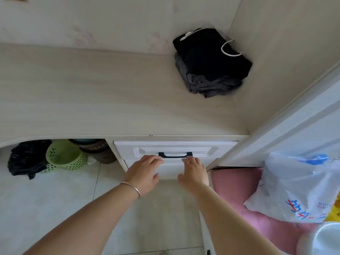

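My left grip (145, 171) and right grip (195, 170) lie open, fingers straight, holding nothing. Both press the front of the white drawer (165, 148), which sits under the table (92, 98) edge at 12 o'clock, and my fingertips are just below its dark handle (174, 155). At 1 o'clock, far back on the table, lies a pile of folded dark clothes (211, 67). At 9 o'clock of the drawer stand a green basket (64, 157) and a black bag (27, 159). At 3 o'clock, close beside my right arm, a pink cushion (233, 184) carries a white plastic bag (298, 186).
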